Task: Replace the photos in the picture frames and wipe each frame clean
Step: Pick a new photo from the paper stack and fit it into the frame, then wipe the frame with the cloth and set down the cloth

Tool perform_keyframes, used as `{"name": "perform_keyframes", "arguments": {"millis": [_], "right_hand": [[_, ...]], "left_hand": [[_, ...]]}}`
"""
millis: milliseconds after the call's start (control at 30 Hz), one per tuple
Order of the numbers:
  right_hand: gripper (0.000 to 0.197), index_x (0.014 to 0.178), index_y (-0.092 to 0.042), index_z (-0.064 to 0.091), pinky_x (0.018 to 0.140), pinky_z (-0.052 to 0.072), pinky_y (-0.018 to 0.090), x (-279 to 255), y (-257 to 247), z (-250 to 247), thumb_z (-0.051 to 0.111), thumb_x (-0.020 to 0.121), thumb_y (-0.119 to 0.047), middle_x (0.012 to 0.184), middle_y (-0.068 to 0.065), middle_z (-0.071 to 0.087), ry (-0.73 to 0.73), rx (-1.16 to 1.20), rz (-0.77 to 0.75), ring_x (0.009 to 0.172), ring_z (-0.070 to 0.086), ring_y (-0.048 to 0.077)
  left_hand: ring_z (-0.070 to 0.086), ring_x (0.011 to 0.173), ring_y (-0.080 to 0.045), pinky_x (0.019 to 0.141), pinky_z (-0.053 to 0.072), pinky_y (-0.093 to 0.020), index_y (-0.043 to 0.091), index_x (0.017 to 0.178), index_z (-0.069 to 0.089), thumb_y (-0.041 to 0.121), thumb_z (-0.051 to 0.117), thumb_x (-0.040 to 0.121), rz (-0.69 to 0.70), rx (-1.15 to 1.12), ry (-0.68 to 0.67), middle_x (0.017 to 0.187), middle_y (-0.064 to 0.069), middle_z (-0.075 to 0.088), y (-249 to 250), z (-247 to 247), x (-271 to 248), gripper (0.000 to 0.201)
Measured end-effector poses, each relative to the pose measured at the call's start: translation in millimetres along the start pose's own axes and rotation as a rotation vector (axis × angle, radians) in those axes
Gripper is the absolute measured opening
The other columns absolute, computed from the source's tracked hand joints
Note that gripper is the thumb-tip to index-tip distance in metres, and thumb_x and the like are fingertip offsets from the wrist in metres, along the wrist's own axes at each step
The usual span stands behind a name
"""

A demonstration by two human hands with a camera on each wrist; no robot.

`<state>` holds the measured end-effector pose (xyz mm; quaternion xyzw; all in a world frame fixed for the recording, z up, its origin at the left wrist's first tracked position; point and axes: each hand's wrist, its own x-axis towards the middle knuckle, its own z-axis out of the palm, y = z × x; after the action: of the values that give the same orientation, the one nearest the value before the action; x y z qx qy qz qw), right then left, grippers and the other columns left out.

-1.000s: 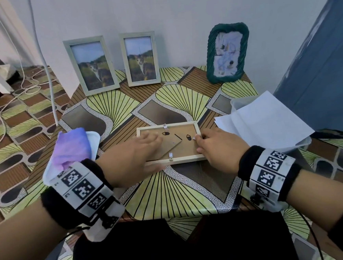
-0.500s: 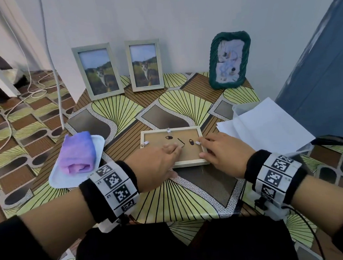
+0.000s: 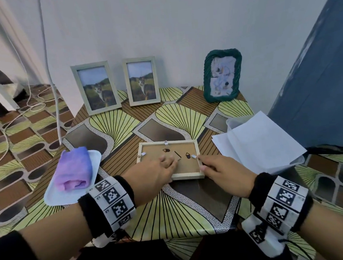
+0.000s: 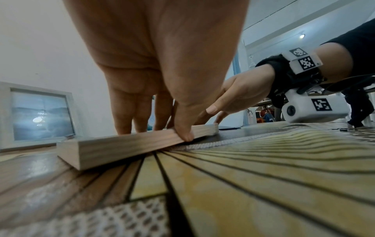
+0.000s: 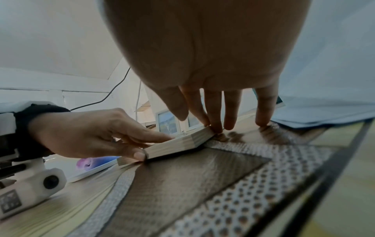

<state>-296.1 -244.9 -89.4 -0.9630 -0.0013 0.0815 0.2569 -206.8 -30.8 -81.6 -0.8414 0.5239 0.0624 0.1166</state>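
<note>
A pale wooden picture frame [image 3: 189,177] lies face down mid-table, its brown backing board up with small metal tabs around the edge. My left hand [image 3: 166,163] lies on the backing with straight fingers, and its thumb [image 4: 183,134] presses the frame's near edge [image 4: 121,147]. My right hand [image 3: 205,164] touches the frame's right side with fingers extended. Its index tip is at the right-hand tab [image 3: 193,156], and its fingertips [image 5: 215,128] meet the frame's corner [image 5: 178,143]. Neither hand holds anything.
Two pale frames with cat photos [image 3: 96,87] [image 3: 141,81] and a green woven frame [image 3: 222,77] stand at the back by the wall. A purple cloth [image 3: 74,168] sits on a white tray [image 3: 55,197] at the left. White sheets [image 3: 258,143] lie at the right beside a blue panel [image 3: 316,77].
My left hand has drawn back toward the frame's near edge, uncovering the left tab and the backing. My right hand stays at the right tab.
</note>
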Motion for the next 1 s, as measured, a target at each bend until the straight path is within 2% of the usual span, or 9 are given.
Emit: {"name": "perform_keyframes", "arguments": {"millis": [200,300,500,633,700,800,867,933,1000], "right_hand": [[0.040,0.140,-0.024,0.052,0.102,0.041,0.035,-8,-4,-7,0.037,0.104,-0.036,0.127,0.001,0.064,0.096,0.219,0.057,0.115,0.057,0.018],[0.043,0.143,-0.025,0.049,0.106,0.039,0.032,-6,-6,-9,0.037,0.104,-0.037,0.137,-0.009,0.058,0.124,0.309,0.086,0.114,0.056,0.012],[0.038,0.137,-0.040,0.052,0.110,0.037,0.028,-3,-9,-20,0.042,0.100,-0.045,0.132,-0.035,0.050,0.283,0.592,0.077,0.124,0.045,-0.010],[0.053,0.146,-0.041,0.037,0.117,0.031,0.041,3,-11,-28,0.044,0.095,-0.055,0.143,-0.029,0.044,0.281,0.751,0.039,0.136,0.036,-0.004],[0.059,0.145,-0.045,0.034,0.118,0.029,0.037,5,-12,-27,0.046,0.089,-0.062,0.141,-0.036,0.041,0.226,0.759,0.013,0.136,0.033,-0.008],[0.075,0.153,-0.035,0.025,0.113,0.026,0.020,5,-14,-18,0.049,0.087,-0.063,0.155,-0.025,0.027,0.122,0.684,0.000,0.133,0.030,-0.015],[0.079,0.154,-0.035,0.019,0.114,0.023,0.019,6,-15,-10,0.048,0.088,-0.065,0.157,-0.024,0.021,0.058,0.600,-0.022,0.136,0.027,-0.013],[0.075,0.150,-0.046,0.014,0.118,0.018,0.021,4,-15,-3,0.049,0.087,-0.067,0.154,-0.031,0.015,-0.002,0.497,-0.056,0.139,0.019,-0.013],[0.067,0.135,-0.065,0.005,0.109,0.013,0.005,1,-19,1,0.052,0.087,-0.066,0.139,-0.052,0.007,-0.024,0.366,-0.114,0.129,0.012,-0.028]], "left_hand": [[0.040,0.139,-0.025,0.102,0.044,-0.042,0.008,0.150,0.030,-0.004,0.046,0.089,0.063,-0.006,0.201,0.156,-0.010,0.033,-1,-9,-9,0.064],[0.054,0.128,-0.025,0.091,0.052,-0.040,0.008,0.141,0.045,-0.002,0.050,0.087,0.068,-0.021,0.290,0.147,-0.009,0.048,-2,-13,-9,0.056],[0.061,0.085,-0.016,0.067,0.049,-0.029,0.022,0.138,0.041,0.014,0.044,0.096,-0.052,-0.109,0.433,0.129,0.008,0.057,-13,-36,-9,0.043],[0.054,0.077,-0.006,0.067,0.048,-0.023,0.022,0.123,0.055,0.025,0.041,0.096,-0.110,-0.357,0.532,0.103,0.010,0.064,-27,-62,-9,0.030],[0.062,0.085,-0.010,0.071,0.054,-0.028,0.018,0.118,0.058,0.025,0.042,0.097,-0.148,-0.518,0.544,0.102,0.007,0.067,-34,-70,-10,0.028],[0.066,0.092,-0.004,0.070,0.054,-0.021,0.016,0.108,0.063,0.022,0.046,0.101,-0.205,-0.887,0.558,0.101,0.007,0.069,-43,-69,-11,0.019],[0.068,0.090,-0.007,0.070,0.053,-0.022,0.014,0.104,0.065,0.020,0.048,0.101,-0.266,-1.141,0.534,0.098,0.003,0.071,-45,-61,-14,0.018],[0.070,0.093,-0.018,0.075,0.055,-0.032,0.011,0.109,0.064,0.017,0.047,0.101,-0.331,-1.376,0.494,0.101,-0.006,0.073,-44,-48,-19,0.020],[0.070,0.089,-0.022,0.069,0.057,-0.031,0.007,0.113,0.063,0.016,0.045,0.102,-0.384,-1.521,0.482,0.101,-0.011,0.073,-42,-34,-25,0.023]]}}
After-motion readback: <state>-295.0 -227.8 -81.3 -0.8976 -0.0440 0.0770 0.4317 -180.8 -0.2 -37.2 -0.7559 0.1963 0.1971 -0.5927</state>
